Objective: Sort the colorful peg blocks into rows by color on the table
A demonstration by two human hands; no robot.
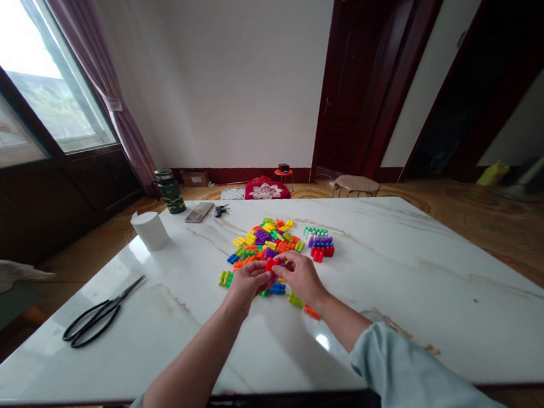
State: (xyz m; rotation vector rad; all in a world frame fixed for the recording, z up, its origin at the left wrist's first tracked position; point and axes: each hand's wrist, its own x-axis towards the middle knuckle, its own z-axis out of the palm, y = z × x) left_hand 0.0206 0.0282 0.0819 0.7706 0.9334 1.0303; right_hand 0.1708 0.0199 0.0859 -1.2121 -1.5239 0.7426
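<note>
Red plastic toy pieces [270, 264] are pinched between the fingertips of my left hand [249, 283] and my right hand [303, 275], which meet over the table. Both hands are closed on them; the fingers hide part of the red pieces. Just beyond and beneath the hands spreads a loose pile of coloured toy pieces [266, 235] in yellow, orange, green, purple and blue. To the right of my right hand stand rows of joined pieces [320, 244], sorted by colour: green, white, purple, blue and red. A lime piece [295, 300] and an orange piece [312, 313] lie near my right wrist.
On the left of the white marbled table [427, 292] lie black-handled scissors [101, 314]. Behind them stand a paper roll [150, 231] and a camouflage flask [171, 192]. A phone [199, 212] and keys [221, 211] lie nearby. A round stool [356, 184] stands beyond the table.
</note>
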